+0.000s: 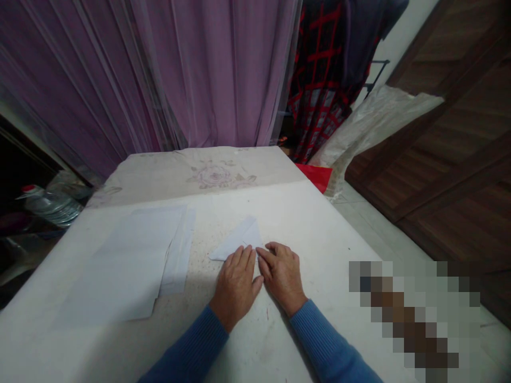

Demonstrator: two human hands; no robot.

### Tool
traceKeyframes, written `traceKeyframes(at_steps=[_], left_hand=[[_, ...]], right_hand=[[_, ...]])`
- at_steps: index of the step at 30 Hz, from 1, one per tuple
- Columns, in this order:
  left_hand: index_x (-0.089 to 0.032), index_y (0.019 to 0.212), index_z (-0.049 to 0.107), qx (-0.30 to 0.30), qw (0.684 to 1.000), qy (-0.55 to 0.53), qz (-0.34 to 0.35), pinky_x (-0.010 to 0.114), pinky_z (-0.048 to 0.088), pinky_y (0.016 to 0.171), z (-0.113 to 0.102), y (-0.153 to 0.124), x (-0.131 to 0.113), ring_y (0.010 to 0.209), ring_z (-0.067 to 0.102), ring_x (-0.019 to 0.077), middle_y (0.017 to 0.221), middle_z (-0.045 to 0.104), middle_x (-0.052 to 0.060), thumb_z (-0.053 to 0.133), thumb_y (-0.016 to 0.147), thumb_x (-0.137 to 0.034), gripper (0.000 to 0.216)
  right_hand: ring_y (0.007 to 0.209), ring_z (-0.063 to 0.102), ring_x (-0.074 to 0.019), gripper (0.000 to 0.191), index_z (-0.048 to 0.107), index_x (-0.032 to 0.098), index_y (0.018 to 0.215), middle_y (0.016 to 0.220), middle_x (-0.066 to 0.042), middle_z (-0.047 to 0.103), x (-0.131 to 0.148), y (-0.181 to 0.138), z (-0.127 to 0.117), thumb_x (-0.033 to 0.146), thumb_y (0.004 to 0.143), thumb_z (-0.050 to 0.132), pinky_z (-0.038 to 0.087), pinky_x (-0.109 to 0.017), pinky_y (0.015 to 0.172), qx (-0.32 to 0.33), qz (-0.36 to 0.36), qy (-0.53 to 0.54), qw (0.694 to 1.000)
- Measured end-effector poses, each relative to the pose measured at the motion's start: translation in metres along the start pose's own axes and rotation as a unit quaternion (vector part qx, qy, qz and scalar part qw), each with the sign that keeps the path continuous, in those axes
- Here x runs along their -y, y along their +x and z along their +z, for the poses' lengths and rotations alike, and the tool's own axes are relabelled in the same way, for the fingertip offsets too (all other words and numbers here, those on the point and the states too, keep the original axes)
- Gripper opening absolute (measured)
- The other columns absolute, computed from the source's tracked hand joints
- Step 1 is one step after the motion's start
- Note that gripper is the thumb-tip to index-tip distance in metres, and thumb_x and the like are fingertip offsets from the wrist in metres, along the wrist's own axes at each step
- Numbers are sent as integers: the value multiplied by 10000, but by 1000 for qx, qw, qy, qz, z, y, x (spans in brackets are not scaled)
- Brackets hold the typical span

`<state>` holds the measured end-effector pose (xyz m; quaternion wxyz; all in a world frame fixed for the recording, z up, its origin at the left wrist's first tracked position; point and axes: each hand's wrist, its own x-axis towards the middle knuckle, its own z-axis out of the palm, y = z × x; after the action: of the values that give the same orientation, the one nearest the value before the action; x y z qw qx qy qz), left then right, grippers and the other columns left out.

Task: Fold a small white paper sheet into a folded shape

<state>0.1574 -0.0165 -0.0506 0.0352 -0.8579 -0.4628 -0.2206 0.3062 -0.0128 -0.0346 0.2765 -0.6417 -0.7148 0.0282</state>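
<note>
A small white paper (pixel 240 237), folded into a triangle, lies on the table in front of me. My left hand (pixel 238 282) rests flat on its near part, with the fingers stretched out and the thumb pointing toward the right hand. At the paper's right corner is my right hand (pixel 282 271), its fingers curled and its thumb and index finger together at the edge. Part of the paper's near side is hidden under the hands.
White paper sheets (pixel 120 260) lie in a loose stack on the left of the white-covered table (pixel 319 229). Purple curtains (pixel 223 69) hang behind it. A large plastic bottle (pixel 51 205) stands at the left. Something red (pixel 317 175) and clear plastic sheeting (pixel 371 122) are beyond the right edge.
</note>
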Motion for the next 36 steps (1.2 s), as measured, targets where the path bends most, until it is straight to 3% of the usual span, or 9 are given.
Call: traceKeyframes(at_steps=[8, 19, 27, 33, 36], left_hand=[[-75, 1311, 506, -10, 1000, 9, 11, 464, 447, 1009, -2, 2, 1, 1254, 510, 319, 1343, 574, 168, 508, 904, -334, 482], [-62, 1312, 504, -6, 1000, 10, 7, 474, 436, 1017, 0, 1, 0, 1267, 495, 322, 1345, 571, 175, 519, 899, -323, 489], [-73, 1308, 512, -3, 1000, 9, 9, 477, 441, 1012, -2, 2, 1, 1261, 502, 324, 1350, 567, 171, 523, 898, -327, 483], [-79, 1300, 521, -9, 1000, 7, 9, 475, 437, 1015, -1, 2, 0, 1249, 514, 323, 1340, 576, 168, 510, 901, -322, 467], [-91, 1309, 511, -9, 1000, 4, 3, 482, 433, 1017, 0, 2, 0, 1260, 504, 318, 1344, 573, 165, 500, 909, -328, 465]], right_hand=[[953, 587, -206, 255, 729, 226, 954, 1008, -57, 689, -19, -2, 3, 119, 854, 519, 411, -357, 845, -41, 20, 78, 996], [987, 585, -237, 179, 734, 242, 950, 1042, -67, 674, -17, -5, -2, 231, 824, 607, 408, -405, 858, -32, -5, 74, 997], [1000, 580, -230, 245, 706, 213, 993, 1050, -76, 678, -16, -9, -4, 162, 818, 543, 416, -403, 876, -31, 1, 77, 997], [1107, 547, -236, 278, 668, 220, 1094, 1177, -87, 638, -13, -11, -7, 193, 852, 533, 394, -413, 936, -14, -50, 66, 996], [1117, 549, -247, 307, 648, 192, 1131, 1193, -104, 640, -17, -10, -5, 196, 852, 520, 404, -426, 934, -32, -19, 50, 998]])
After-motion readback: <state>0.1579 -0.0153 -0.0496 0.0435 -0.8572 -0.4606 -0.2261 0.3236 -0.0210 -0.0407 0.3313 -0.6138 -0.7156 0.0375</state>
